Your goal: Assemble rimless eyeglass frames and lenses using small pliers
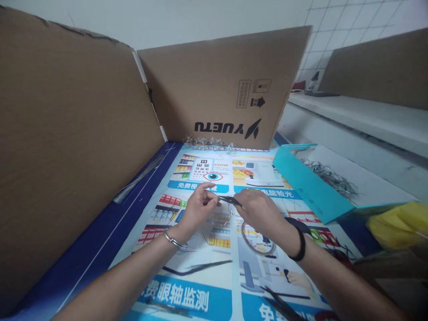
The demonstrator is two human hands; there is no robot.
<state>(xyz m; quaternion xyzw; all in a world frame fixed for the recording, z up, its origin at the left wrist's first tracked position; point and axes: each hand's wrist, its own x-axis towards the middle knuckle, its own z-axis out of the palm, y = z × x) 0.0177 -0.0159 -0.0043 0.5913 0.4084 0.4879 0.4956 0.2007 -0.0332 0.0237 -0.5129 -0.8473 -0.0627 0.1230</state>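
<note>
Near the middle of the printed table cover, my right hand (259,208) grips a pair of dark-jawed pliers (229,200) whose nose points left. My left hand (200,206) is closed in a pinch, fingertips meeting the pliers' tips. A fine, shiny wire (230,215) hangs in a loose curve just below the fingertips; its end in the pinch is too small to see clearly. Under my right hand lies a ring-shaped coil (257,240). A bundle of thin dark wires (200,267) rests in front of my left hand.
Cardboard panels (214,89) stand behind and at left. Small glittering pieces (210,142) lie along the back edge. At right, a turquoise box (307,187) holds a heap of twisted wire pieces (329,178). Clear strands (138,178) lie left; dark-bladed tool (279,303) in front.
</note>
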